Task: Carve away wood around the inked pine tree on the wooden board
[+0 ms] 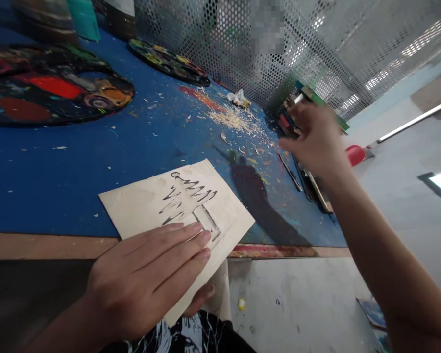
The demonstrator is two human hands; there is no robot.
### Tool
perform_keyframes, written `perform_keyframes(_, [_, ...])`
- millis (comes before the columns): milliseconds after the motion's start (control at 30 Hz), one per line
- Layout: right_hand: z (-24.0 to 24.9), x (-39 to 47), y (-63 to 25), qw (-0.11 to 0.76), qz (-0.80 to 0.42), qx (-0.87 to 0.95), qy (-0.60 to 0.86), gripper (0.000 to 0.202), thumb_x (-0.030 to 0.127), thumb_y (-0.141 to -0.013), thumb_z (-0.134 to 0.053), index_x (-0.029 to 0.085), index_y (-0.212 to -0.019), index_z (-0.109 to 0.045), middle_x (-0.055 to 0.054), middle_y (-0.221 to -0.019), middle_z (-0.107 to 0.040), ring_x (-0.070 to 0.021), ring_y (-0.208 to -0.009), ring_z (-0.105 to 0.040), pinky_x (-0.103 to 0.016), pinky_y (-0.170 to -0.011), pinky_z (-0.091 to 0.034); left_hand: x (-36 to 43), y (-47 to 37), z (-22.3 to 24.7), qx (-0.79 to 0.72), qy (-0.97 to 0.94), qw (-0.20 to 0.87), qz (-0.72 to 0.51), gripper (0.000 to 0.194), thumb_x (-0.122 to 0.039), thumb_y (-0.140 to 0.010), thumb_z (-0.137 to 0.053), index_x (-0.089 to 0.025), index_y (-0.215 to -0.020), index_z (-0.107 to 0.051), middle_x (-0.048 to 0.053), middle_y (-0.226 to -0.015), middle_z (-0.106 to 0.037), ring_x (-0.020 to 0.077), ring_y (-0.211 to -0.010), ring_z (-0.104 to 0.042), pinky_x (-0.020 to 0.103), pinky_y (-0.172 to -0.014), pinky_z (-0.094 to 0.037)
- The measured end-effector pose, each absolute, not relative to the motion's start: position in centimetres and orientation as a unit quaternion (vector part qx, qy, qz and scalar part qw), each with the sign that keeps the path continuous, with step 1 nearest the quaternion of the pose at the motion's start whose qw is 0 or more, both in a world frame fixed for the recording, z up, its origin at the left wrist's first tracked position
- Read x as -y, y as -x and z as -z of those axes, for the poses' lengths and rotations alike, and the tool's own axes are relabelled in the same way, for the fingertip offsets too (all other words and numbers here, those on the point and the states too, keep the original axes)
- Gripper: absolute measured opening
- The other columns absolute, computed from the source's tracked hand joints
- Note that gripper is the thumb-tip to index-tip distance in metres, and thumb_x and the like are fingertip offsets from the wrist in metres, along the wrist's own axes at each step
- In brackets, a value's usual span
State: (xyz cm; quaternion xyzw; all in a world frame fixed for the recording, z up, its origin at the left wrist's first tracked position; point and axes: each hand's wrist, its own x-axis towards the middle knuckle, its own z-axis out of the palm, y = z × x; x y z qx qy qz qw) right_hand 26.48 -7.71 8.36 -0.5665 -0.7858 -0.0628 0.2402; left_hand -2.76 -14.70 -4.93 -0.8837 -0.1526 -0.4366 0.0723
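A pale board (228, 201) with dark zigzag marks and a small drawn rectangle lies at the blue table's front edge, partly overhanging it. My left hand (150, 274) rests flat on its lower part, fingers stretched out together, covering some of the drawing. Raised over the right side of the table, my right hand (316, 132) is blurred, near a box of tools (308, 100). Its thumb stands apart from the other fingers, and nothing shows clearly in its grasp. A thin dark pen-like tool (289, 171) lies below that hand.
Paint-covered palettes (51, 93) (169, 63) lie on the blue table (77, 171) at the left and back. Wood shavings (237, 119) and a crumpled tissue (238, 98) are near the perforated metal panel (220, 34). Containers (83, 19) stand at the back left.
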Motion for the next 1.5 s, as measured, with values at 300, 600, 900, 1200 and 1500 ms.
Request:
perform_keyframes(300, [-5.5, 16.7, -22.6, 0.076, -0.134, 0.803, 0.576, 0.034, 0.023, -0.097, -0.040, 0.021, -0.130, -0.048, -0.006, -0.107, -0.070, -0.0155, -0.091, -0.068, -0.026, -0.073, -0.050, 14.8, 3.0, 5.0, 0.150, 0.890, 0.055, 0.426, 0.017, -0.025, -0.089, -0.057, -0.016, -0.100, -0.066, 0.003, -0.106, -0.073, 0.0200, -0.103, -0.067, 0.036, -0.090, -0.055])
perform_keyframes(600, [-5.4, 18.5, -22.6, 0.013, -0.136, 0.825, 0.548, 0.031, 0.026, -0.098, -0.041, 0.024, -0.121, -0.060, -0.003, -0.104, -0.072, -0.0168, -0.084, -0.070, -0.029, -0.071, -0.053, 15.5, 3.1, 6.8, 0.178, 0.881, -0.011, 0.437, 0.025, -0.029, -0.087, -0.058, -0.020, -0.109, -0.062, 0.000, -0.117, -0.069, 0.0188, -0.113, -0.062, 0.036, -0.105, -0.049])
perform_keyframes(900, [-6.6, 15.6, -22.6, -0.092, 0.010, 0.858, 0.506, 0.030, 0.025, -0.097, -0.039, 0.021, -0.111, -0.066, -0.005, -0.083, -0.069, -0.0189, -0.073, -0.067, -0.030, -0.056, -0.041, 15.5, 3.2, 6.6, 0.168, 0.877, -0.008, 0.451, 0.031, -0.028, -0.081, -0.065, -0.018, -0.109, -0.064, 0.001, -0.116, -0.069, 0.0212, -0.112, -0.063, 0.036, -0.105, -0.051])
perform_keyframes(1200, [-8.3, 11.6, -22.0, -0.156, 0.114, 0.904, 0.381, 0.030, 0.029, -0.098, -0.043, 0.025, -0.094, -0.072, -0.002, -0.077, -0.067, -0.0149, -0.066, -0.058, -0.032, -0.053, -0.027, 15.5, 3.0, 6.7, 0.171, 0.876, -0.014, 0.451, 0.030, -0.029, -0.080, -0.063, -0.020, -0.108, -0.065, 0.000, -0.114, -0.070, 0.0196, -0.111, -0.063, 0.035, -0.104, -0.053])
perform_keyframes(1500, [-10.0, 10.4, -19.7, -0.221, 0.101, 0.911, 0.334, 0.027, 0.028, -0.095, -0.045, 0.024, -0.075, -0.064, -0.002, -0.066, -0.061, -0.0135, -0.058, -0.050, -0.033, -0.052, -0.019, 15.9, 2.4, 6.5, 0.188, 0.871, -0.035, 0.452, 0.023, -0.024, -0.080, -0.060, -0.018, -0.101, -0.068, 0.002, -0.112, -0.071, 0.0198, -0.109, -0.064, 0.033, -0.103, -0.053])
